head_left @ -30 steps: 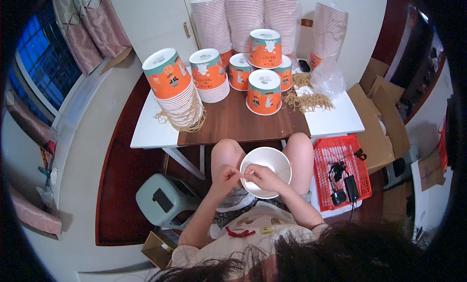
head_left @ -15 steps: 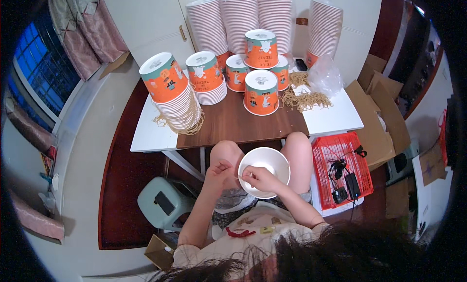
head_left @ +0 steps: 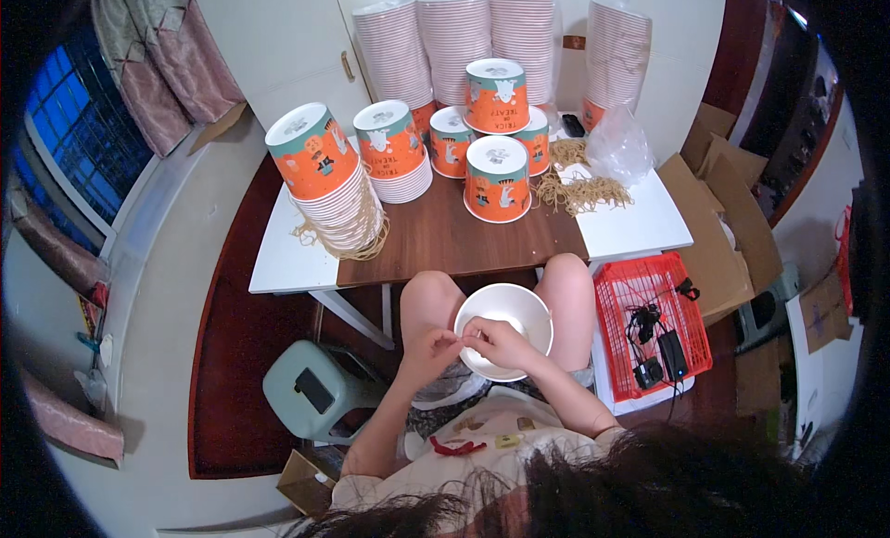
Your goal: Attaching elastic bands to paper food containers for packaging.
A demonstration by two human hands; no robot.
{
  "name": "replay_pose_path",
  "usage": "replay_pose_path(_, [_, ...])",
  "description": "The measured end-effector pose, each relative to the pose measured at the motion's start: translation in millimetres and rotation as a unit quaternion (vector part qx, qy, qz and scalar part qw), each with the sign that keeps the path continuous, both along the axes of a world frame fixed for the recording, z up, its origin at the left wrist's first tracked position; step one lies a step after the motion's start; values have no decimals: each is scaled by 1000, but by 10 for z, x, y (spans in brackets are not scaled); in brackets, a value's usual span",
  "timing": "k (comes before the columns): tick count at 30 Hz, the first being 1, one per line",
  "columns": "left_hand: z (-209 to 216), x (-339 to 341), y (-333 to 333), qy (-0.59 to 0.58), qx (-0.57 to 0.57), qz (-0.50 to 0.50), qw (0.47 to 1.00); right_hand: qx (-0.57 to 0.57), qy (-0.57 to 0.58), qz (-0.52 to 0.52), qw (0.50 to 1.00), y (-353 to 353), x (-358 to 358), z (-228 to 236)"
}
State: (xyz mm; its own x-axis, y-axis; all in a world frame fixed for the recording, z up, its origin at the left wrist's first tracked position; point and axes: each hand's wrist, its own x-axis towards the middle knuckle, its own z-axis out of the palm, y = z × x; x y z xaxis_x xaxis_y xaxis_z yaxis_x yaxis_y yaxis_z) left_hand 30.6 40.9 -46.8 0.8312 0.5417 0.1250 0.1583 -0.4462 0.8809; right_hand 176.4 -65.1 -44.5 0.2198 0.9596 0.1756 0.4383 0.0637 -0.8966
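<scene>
A white-lined paper bucket [head_left: 521, 306] rests open side up between my knees. Over its near left rim my two hands meet, fingertips close together. My left hand [head_left: 432, 354] is closed in a pinch just outside the rim. Bent over the bucket's opening, my right hand [head_left: 499, 343] pinches too, against the left fingertips. Whatever lies between the fingers is too small or hidden to make out. Tan cords [head_left: 371, 236] hang over a stack of upside-down orange and teal buckets [head_left: 315, 172] at the table's left.
Upside-down buckets [head_left: 497, 190] stand mid-table, one raised on others. Behind them rise tall wrapped bucket stacks [head_left: 454, 46]. Loose tan cords [head_left: 593, 193] lie beside a clear plastic bag [head_left: 621, 147]. A red basket [head_left: 607, 297] with chargers is at right, a pale stool [head_left: 287, 380] at left.
My left hand has moved right and slightly down, closing the gap to my right hand. Its fingers have drawn together at the bucket's rim. The right hand has barely shifted.
</scene>
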Motion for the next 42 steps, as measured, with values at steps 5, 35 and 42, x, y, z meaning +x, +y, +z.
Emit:
replay_pose_path(5, [123, 58, -54, -34, -123, -1, 992, 10, -18, -20, 1000, -27, 2, 75])
replay_pose_path(35, [126, 96, -59, -59, 15, 125, 990, 102, -67, -63, 991, -219, -54, 224])
replay_pose_path(42, [92, 80, -107, -83, -100, 57, 990, 75, -16, -47, 996, -282, -3, 311])
